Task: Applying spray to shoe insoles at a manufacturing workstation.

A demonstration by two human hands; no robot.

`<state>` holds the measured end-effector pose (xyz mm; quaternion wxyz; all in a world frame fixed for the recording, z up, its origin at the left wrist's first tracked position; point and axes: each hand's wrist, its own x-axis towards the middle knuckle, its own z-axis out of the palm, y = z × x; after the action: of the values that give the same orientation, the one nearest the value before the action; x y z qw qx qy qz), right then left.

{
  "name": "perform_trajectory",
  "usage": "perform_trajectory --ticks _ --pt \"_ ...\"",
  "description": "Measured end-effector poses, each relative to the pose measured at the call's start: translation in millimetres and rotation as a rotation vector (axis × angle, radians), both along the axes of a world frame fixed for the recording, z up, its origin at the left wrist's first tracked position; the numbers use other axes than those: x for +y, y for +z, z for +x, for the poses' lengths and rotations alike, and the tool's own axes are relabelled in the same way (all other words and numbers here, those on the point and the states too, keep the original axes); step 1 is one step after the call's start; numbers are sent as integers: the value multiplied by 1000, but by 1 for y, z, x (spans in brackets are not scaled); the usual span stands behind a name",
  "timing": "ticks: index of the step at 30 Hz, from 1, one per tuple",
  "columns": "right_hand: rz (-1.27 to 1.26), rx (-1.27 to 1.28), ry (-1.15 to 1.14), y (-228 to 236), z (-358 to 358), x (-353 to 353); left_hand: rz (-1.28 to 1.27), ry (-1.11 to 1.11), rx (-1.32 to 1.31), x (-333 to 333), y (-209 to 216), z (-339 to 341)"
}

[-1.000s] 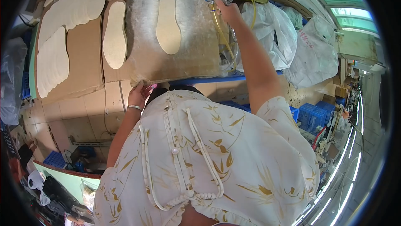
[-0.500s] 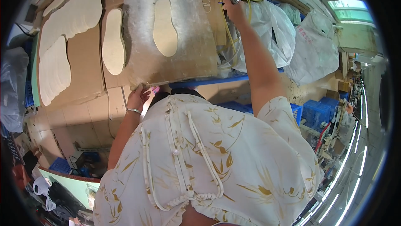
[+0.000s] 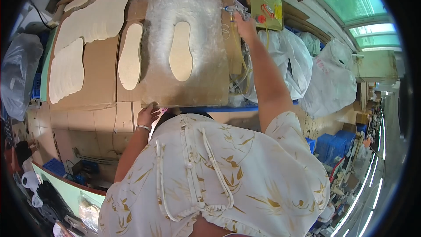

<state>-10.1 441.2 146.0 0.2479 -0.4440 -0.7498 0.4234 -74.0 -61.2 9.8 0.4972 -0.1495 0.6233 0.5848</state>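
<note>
My right hand (image 3: 247, 27) is closed round the handle of a silver spray gun (image 3: 239, 9), held above the right edge of the work surface, just left of a yellow tin. At the near edge of the brown cardboard sheet (image 3: 149, 99), my left hand (image 3: 148, 117) pinches the border with its fingertips; the other fingers curl loosely below. One cream insole (image 3: 181, 53) lies alone on the whitish, film-coated patch of the cardboard. To its left is a second insole (image 3: 130, 57). Farther left, a fanned row of overlapping cream insoles (image 3: 68, 72) covers another cardboard sheet.
The yellow tin (image 3: 276, 4) stands at the back right, with a yellowish hose (image 3: 236, 57) running near it. White plastic bags (image 3: 326, 79) bulge beyond my right arm. Blue crates (image 3: 331, 147) stand on the right. A grey plastic bag (image 3: 22, 74) hangs at the far left.
The whole view has shifted, so the work surface appears lower and more of its far side shows. The spray gun stays in my right hand, and my left hand stays at the cardboard's edge.
</note>
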Motion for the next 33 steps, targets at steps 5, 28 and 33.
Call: perform_trajectory --ticks 5,28,33 --pt "-113 23 42 -12 -10 15 -48 148 36 7 -2 9" --pt "-142 -69 84 -40 -45 27 -146 -29 60 0 -9 -2" --pt "-9 -87 117 -51 -50 37 -115 -84 50 -4 -13 -7"
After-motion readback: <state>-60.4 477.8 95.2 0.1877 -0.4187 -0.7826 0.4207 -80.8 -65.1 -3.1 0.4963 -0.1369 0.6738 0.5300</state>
